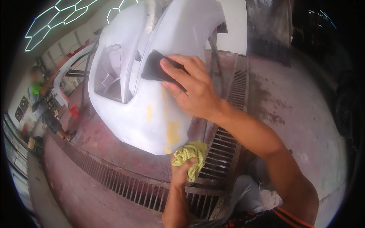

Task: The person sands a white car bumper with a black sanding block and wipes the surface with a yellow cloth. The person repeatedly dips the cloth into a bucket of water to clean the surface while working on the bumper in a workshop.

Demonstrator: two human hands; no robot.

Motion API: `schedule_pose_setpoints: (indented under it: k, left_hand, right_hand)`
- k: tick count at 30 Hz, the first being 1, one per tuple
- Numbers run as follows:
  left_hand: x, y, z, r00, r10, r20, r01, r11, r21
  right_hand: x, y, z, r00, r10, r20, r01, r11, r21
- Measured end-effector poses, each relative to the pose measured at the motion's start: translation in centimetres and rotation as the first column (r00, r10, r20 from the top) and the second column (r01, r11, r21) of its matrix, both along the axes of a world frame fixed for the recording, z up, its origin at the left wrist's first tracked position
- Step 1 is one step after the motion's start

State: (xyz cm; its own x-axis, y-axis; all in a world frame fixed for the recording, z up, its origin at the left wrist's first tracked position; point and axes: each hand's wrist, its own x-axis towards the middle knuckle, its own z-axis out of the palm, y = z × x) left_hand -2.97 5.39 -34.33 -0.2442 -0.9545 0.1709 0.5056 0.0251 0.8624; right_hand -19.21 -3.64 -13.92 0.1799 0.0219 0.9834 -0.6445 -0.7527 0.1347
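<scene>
On matte, curved bodywork (138, 119) rests a black pad (155, 67).

black pad (153, 66) against white bumper (125, 123), crumpled yellow-green cloth (189, 152) by its lower edge

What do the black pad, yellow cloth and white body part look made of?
Black pad: perhaps rubber or foam; dark, matt face. Yellow cloth: textile; textured surface, soft folds. White body part: probably plastic, dull coating; moulded curves suggest it.

Block (154, 67) on bumper (131, 123), cloth (194, 154) by lower edge; person (45, 104) left.
</scene>
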Motion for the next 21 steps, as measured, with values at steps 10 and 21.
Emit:
schedule_pose_setpoints:
  k: [10, 21]
  left_hand:
    - [-0.8, 0.2, 0.2, 0.999, 0.009, -0.052, -0.01, 1.0, -0.002]
    - [-0.3, -0.2, -0.4, 0.999, -0.035, -0.037, 0.035, 0.999, 0.007]
  right_hand:
    - [0.3, 1.5, -0.4, 0.997, -0.064, -0.047, 0.066, 0.997, 0.03]
    - [-5.8, 3.0, -5.4, 0.989, -0.117, 0.09, 0.1, 0.98, 0.169]
